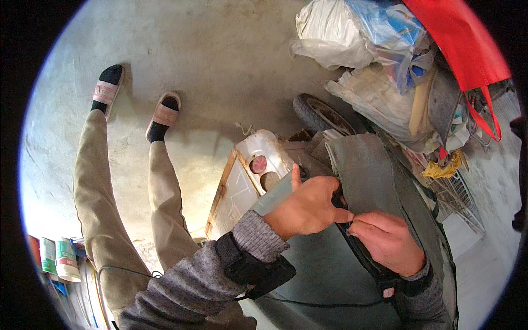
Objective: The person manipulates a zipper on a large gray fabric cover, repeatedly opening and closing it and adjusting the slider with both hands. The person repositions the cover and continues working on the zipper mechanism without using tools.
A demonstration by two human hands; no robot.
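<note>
Here, a grey-green padded cover (368,170) with a dark, cord-like black edge (352,236) — draped over a bulky vehicle body, long axis running from upper centre down toward the lower right. Pinched at that black edge by both hands: left hand (305,208) above and to the left, index finger stretched rightward along the seam, thumb pointing up; right hand (388,242) just beside it, fingers curled together and closed on the same edge, knuckles up. Fingertips of the two hands nearly touching — the edge passing beneath and between them. Grey knitted sleeves and black wrist straps on both forearms. Left of the hands, a white metal panel with a round red reflector (258,164). Further left, a pair of legs in beige trousers (99,192) and sandals on pale concrete floor (209,60).
</note>
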